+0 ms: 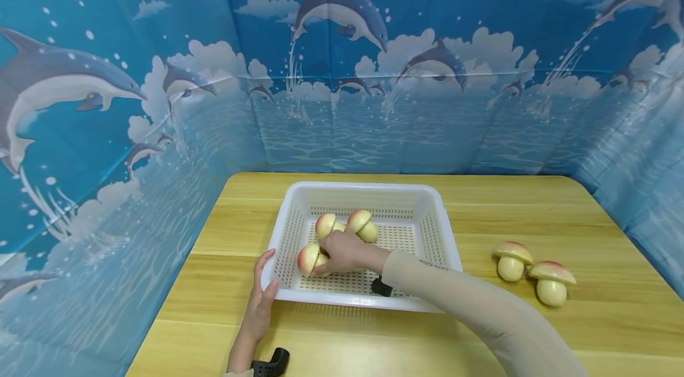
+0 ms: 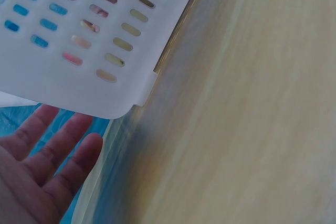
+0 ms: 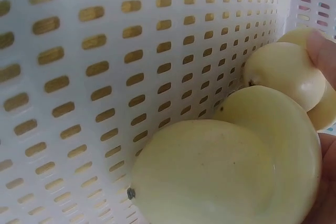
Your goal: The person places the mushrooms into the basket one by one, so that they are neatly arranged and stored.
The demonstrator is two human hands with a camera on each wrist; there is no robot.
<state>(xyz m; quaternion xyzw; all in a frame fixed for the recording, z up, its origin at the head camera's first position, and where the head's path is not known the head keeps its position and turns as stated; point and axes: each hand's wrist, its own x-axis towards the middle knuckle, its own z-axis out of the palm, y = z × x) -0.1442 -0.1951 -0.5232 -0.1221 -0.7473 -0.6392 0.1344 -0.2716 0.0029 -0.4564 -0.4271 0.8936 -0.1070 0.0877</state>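
A white slotted plastic basket (image 1: pixel 369 186) stands on the table with three cream toy mushrooms with red-tinged caps inside. My right hand (image 1: pixel 344 252) reaches into it and grips the front-left toy mushroom (image 1: pixel 308 258), thumb against its stem. Two other toy mushrooms, one at the left (image 1: pixel 324 225) and one at the right (image 1: pixel 359 219), lie just behind that hand. In the right wrist view a toy mushroom (image 3: pixel 210 171) fills the foreground. At the basket's front-left corner, my left hand (image 1: pixel 259 306) touches the outside with its fingers extended; the left wrist view shows these fingers (image 2: pixel 58 150) under the basket's edge.
To the right of the basket, two more toy mushrooms, one nearer the basket (image 1: pixel 511 261) and one farther right (image 1: pixel 552 285), stand on the wooden table (image 1: pixel 534 199). A blue dolphin-print curtain (image 1: pixel 342 127) hangs behind the table and along its sides.
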